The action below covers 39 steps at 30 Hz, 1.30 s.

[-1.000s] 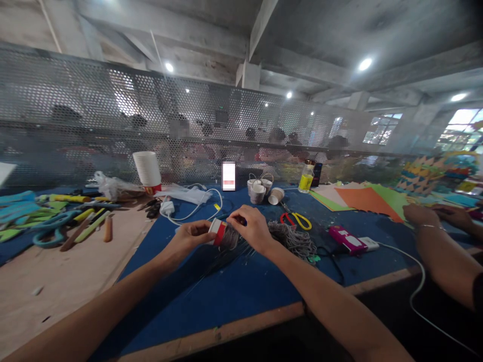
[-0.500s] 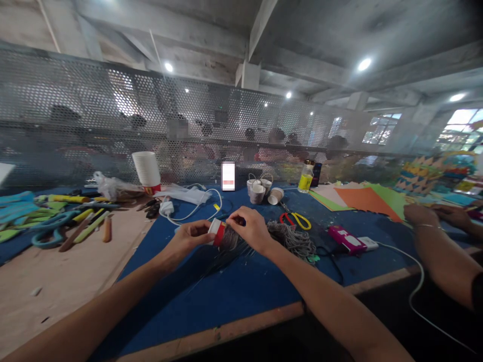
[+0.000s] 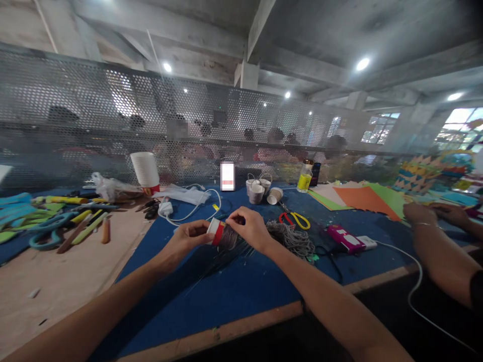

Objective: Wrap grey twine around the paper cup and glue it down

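Note:
My left hand [image 3: 188, 240] grips the rim end of a paper cup [image 3: 222, 235] with a red and white band, held sideways above the blue mat [image 3: 241, 286]. Grey string is wound around the cup's body. Over the wrapped part, my right hand [image 3: 251, 229] is closed with fingertips pinched on the cup and string. A loose heap of grey string [image 3: 292, 239] lies just right of my right hand, and strands trail down from the cup onto the mat.
Red and yellow scissors [image 3: 295, 219], small wrapped cups [image 3: 258, 190], a yellow bottle [image 3: 304, 177], a stack of white cups [image 3: 145, 171] and a phone [image 3: 227, 176] stand behind. Tools [image 3: 56, 221] lie left. Another person's hands [image 3: 433, 213] work at right near coloured paper [image 3: 362, 198]. A pink box [image 3: 345, 238] lies right.
My hands stay almost still on the cup; the view has shifted slightly.

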### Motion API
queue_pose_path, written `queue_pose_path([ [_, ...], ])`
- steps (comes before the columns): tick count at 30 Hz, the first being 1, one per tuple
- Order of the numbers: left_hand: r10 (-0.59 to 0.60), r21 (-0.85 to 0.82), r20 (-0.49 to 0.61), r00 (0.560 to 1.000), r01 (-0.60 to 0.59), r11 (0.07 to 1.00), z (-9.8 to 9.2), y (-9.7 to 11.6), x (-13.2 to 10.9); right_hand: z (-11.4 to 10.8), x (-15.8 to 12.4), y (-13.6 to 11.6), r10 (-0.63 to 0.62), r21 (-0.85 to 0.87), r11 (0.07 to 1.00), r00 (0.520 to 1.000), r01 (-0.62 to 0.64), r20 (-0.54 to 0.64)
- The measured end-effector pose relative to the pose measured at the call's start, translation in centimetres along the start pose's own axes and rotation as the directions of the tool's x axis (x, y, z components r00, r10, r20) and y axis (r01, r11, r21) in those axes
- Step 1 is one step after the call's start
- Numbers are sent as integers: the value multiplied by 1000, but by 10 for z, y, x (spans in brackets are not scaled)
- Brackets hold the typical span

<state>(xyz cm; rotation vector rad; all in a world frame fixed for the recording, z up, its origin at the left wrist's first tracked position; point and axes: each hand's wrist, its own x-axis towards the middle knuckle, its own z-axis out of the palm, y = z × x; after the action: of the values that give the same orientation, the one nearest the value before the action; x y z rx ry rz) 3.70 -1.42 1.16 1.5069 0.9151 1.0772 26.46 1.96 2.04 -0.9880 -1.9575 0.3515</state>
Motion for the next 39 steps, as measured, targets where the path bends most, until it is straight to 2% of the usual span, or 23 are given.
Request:
queue_pose_path([
  [12,-2,-17,11,1000,2,1000,1,2,-1,-1,2,7,86,90,992,993,-93,82],
  [20,-15,-80,7,1000,16,997,0,-3,2,0,5,13,146,73,985,983,-155,115],
  [25,-33,-86,-16,999,32,996,2,1,2,2,6,16,181,44,981,978,-186,100],
  [32,-31,-107,-49,998,25,994,7,12,-3,5,6,23,132,92,987,991,-135,35],
  [37,-19,-122,-105,994,6,992,3,9,0,2,6,23,73,125,990,996,-67,-44],
  [39,-11,-131,-134,991,-6,991,0,7,1,0,5,21,63,139,989,998,-60,-18],
])
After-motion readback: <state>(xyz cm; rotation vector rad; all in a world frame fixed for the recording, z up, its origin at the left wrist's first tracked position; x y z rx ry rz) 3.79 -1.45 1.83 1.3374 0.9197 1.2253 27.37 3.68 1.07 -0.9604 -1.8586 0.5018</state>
